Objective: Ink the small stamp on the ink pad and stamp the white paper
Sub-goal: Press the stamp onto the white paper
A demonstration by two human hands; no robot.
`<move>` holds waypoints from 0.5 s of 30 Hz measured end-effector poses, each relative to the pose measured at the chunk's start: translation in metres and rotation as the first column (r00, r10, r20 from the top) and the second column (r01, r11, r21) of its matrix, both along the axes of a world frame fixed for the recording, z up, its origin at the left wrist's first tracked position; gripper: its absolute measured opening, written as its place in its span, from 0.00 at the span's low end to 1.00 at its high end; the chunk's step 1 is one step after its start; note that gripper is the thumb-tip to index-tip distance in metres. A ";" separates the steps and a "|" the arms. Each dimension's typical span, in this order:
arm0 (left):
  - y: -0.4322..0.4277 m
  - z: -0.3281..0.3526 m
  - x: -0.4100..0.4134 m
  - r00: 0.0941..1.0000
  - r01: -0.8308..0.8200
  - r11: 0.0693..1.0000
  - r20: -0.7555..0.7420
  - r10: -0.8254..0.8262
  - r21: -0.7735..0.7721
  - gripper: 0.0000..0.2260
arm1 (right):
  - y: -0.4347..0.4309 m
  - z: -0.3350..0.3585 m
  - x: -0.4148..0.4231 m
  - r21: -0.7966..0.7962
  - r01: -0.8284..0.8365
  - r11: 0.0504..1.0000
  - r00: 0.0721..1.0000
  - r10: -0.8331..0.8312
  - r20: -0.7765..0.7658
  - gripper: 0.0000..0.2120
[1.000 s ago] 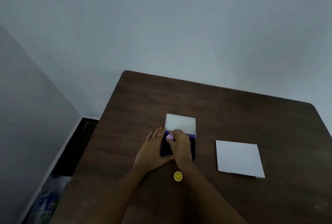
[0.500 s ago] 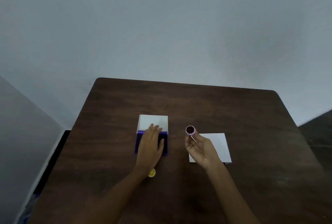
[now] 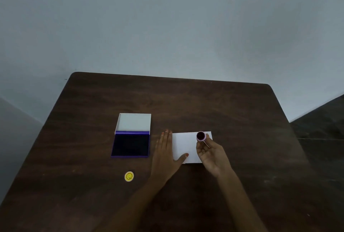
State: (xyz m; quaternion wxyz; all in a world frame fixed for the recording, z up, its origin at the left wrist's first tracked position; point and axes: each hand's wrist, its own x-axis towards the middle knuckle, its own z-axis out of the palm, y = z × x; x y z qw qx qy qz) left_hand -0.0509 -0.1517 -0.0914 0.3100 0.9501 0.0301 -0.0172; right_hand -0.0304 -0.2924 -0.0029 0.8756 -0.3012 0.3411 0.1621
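The small round stamp (image 3: 200, 136), pale purple with a dark inked face turned up toward me, is pinched in the fingers of my right hand (image 3: 212, 154) above the far right part of the white paper (image 3: 183, 145). My left hand (image 3: 166, 154) lies flat on the table at the paper's left edge, with its thumb resting on the paper. The ink pad (image 3: 131, 147) lies open to the left, its dark blue pad uncovered and its white lid folded back.
A small yellow round cap with a smiley face (image 3: 129, 176) lies on the dark wooden table (image 3: 242, 120) in front of the ink pad. The table's far edge meets a pale wall; dark floor shows at the right.
My left hand left the ink pad and moved right to the paper's edge. My right hand carried the stamp from the pad to above the paper, face up.
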 end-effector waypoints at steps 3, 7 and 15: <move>-0.004 -0.004 0.003 1.000 -0.007 0.998 -0.007 0.007 0.066 0.42 | 0.000 -0.007 0.008 -0.040 -0.048 0.998 0.999 0.048 -0.017 0.05; -0.005 -0.007 0.003 1.000 -0.008 0.989 -0.013 0.010 0.146 0.43 | 0.004 -0.017 0.019 -0.112 -0.098 0.989 0.995 0.095 -0.030 0.05; -0.005 -0.015 0.006 1.000 0.007 0.984 -0.025 -0.003 0.180 0.44 | 0.015 -0.044 0.037 -0.393 -0.240 0.888 0.967 0.254 -0.017 0.04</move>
